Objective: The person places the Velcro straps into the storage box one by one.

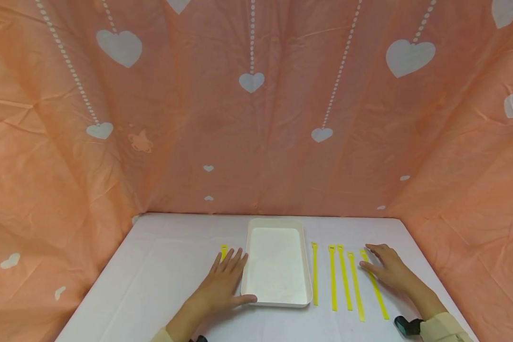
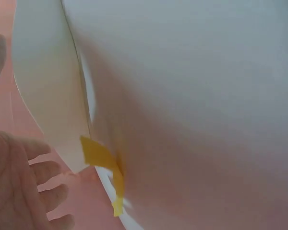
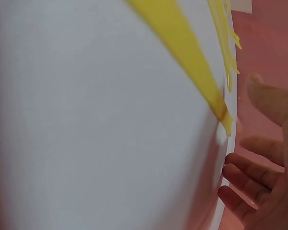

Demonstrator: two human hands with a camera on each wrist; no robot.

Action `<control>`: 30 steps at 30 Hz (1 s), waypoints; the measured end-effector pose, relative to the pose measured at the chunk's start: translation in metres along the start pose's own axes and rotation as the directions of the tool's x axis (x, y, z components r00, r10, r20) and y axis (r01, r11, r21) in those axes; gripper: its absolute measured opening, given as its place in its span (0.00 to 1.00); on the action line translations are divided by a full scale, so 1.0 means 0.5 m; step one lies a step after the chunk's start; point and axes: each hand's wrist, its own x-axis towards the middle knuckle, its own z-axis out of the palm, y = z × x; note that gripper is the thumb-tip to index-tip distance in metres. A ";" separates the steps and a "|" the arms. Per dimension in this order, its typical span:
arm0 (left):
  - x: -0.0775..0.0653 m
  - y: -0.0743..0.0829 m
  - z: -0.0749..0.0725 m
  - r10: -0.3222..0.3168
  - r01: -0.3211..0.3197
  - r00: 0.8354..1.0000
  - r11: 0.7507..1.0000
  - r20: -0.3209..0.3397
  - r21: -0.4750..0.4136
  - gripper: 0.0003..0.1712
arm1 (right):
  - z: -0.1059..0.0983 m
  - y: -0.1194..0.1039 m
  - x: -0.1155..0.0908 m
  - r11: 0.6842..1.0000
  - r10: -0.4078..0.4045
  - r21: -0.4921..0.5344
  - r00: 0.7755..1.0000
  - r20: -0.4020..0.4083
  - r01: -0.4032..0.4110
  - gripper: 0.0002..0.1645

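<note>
My left hand [image 1: 226, 285], fingers spread and straight, is at the left side of a white rectangular tray [image 1: 275, 222]; whether it touches the rim I cannot tell. Partly covered by that hand is a yellow strap [image 1: 224, 250] with a slotted end, seen also in the left wrist view as a yellow strip [image 2: 101, 155] beside the tray. On the right, my right hand [image 1: 389, 268] reaches over the upper end of the outermost yellow strap [image 1: 378, 295], thumb and fingers apart around it. In the right wrist view a gap shows between the fingers and that strap's end [image 3: 223, 112].
Between the tray and my right hand, several more yellow straps [image 1: 333, 280] lie roughly side by side, slotted ends away from me. All rest on a white-covered table [image 1: 132, 285]. Orange-pink cloth [image 1: 273, 180] with white hearts encloses the back and both sides.
</note>
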 end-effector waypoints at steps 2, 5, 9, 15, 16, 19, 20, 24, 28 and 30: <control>0.003 0.002 0.002 -0.001 0.001 1.000 1.000 0.004 0.004 0.66 | -0.001 -0.001 0.002 1.000 0.007 0.004 1.000 -0.003 -0.007 0.47; 0.006 0.005 0.005 -0.009 0.008 1.000 1.000 0.020 0.011 0.66 | -0.001 -0.001 0.006 1.000 0.007 0.011 1.000 -0.014 -0.007 0.45; 0.008 0.008 0.009 -0.015 0.014 0.999 1.000 0.041 0.009 0.67 | -0.001 0.000 0.011 1.000 0.008 0.013 1.000 -0.025 -0.007 0.42; 0.011 0.015 0.010 -0.020 0.021 0.998 1.000 0.055 -0.014 0.69 | 0.001 0.004 0.021 1.000 0.014 0.016 0.999 -0.038 -0.014 0.38; 0.012 0.016 0.010 -0.019 0.020 0.998 1.000 0.059 -0.012 0.69 | 0.002 0.004 0.022 1.000 0.012 0.017 0.999 -0.042 -0.011 0.36; 0.014 0.021 0.008 -0.015 0.016 0.998 1.000 0.064 -0.011 0.70 | 0.003 0.004 0.025 1.000 0.010 0.023 0.998 -0.060 -0.009 0.32; 0.015 0.024 0.008 -0.017 0.018 0.998 1.000 0.068 -0.012 0.70 | 0.002 0.004 0.026 1.000 0.008 0.025 0.998 -0.063 -0.006 0.30; 0.018 0.032 0.007 -0.030 0.033 0.996 0.999 0.085 -0.028 0.72 | 0.004 0.004 0.029 0.999 0.017 0.041 0.997 -0.071 -0.015 0.25; 0.019 0.040 0.008 -0.056 0.062 0.992 0.997 0.114 -0.046 0.73 | 0.005 0.003 0.032 0.999 0.024 0.050 0.997 -0.074 -0.020 0.23; 0.019 0.043 0.009 -0.071 0.077 0.990 0.996 0.123 -0.046 0.74 | 0.005 0.003 0.034 0.998 0.032 0.055 0.997 -0.072 -0.028 0.23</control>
